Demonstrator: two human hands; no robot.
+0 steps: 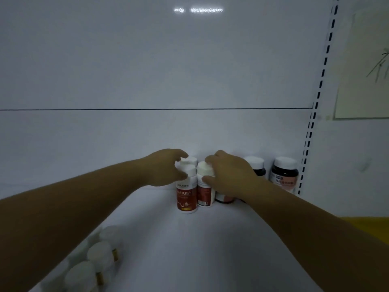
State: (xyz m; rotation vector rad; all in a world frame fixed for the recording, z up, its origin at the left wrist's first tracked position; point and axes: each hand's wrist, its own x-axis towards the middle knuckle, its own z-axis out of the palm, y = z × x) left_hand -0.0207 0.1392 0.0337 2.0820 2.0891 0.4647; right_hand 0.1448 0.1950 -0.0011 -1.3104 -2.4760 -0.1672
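Observation:
Two white bottles with red labels stand side by side at the back of a white shelf (168,239). My left hand (166,167) curls round the white cap of the left bottle (186,197). My right hand (229,173) grips the cap and shoulder of the right bottle (204,194). Behind the left bottle, another white cap (190,160) shows. A dark bottle with a pale label (225,199) is partly hidden under my right hand.
Two dark jars with white lids (255,167) (285,173) stand at the back right, near the slotted shelf upright (309,133). Several white-capped bottles (99,256) stand in a row at the front left. The back wall (147,81) rises just behind the bottles.

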